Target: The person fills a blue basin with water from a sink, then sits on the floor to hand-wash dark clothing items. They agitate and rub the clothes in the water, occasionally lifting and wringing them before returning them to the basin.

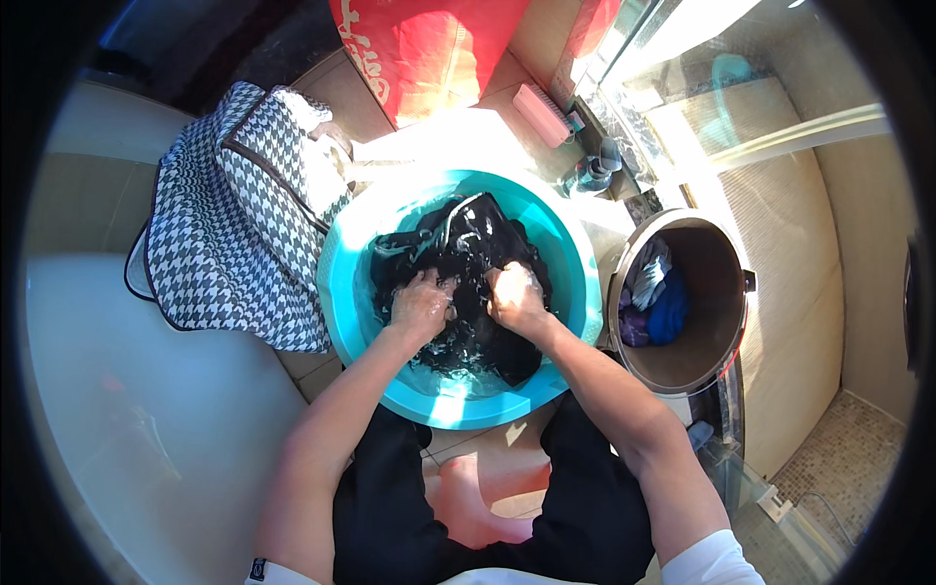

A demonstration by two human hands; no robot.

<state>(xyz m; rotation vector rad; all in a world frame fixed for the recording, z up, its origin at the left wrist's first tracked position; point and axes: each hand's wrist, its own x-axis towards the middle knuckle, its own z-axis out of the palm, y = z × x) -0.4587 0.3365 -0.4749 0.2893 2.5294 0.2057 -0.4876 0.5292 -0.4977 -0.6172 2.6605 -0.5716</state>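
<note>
A round turquoise plastic basin (344, 322) with water in it stands in front of me, between my knees and a sunlit patch. Black wet cloth (475, 234), perhaps a garment with a pale-edged seam, lies spread and partly under water inside it. My left hand (424, 303) is closed on a fold of this cloth, left of the middle. Across from it, my right hand (518, 292) grips another part of the same cloth. The fingertips of both hands are partly hidden by water and fabric.
Right of the basin stands a brown bucket (720, 300) holding blue, purple and grey cloths (665, 307). A houndstooth fabric (212, 212) touches the basin's left side. Beyond are a pink brush (542, 117), a dark bottle (589, 175) and a red bag (439, 51). Glass panels (797, 131) border the right.
</note>
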